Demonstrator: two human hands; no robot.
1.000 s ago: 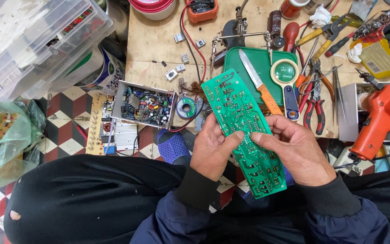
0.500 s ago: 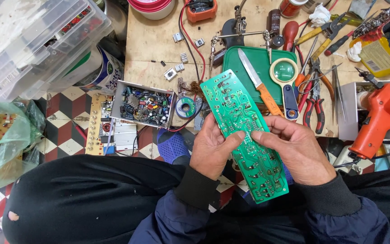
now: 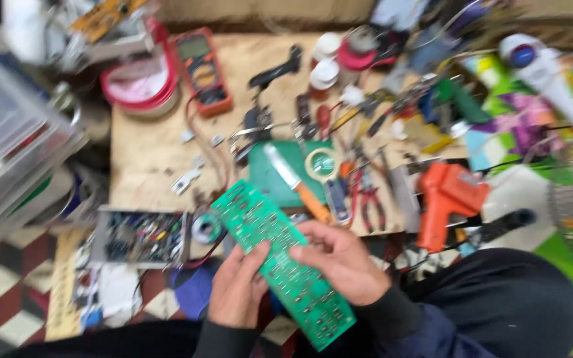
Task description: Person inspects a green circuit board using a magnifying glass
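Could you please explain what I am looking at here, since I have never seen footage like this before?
There is no machine: a camera worn on a person's head looks down at their own hands. The picture is blurred. The left hand and right hand hold a long green circuit board above the lap. Beyond lies a wooden work surface crowded with tools: an orange multimeter, an orange glue gun, pliers and a green mat.

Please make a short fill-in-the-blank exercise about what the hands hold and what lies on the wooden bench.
1. Both hands, the left hand and the right hand, hold a long ____ circuit board.
2. The glue gun on the bench is ____ in colour.
3. The multimeter lies ____ from the person than the board.

Missing words: green; orange; farther
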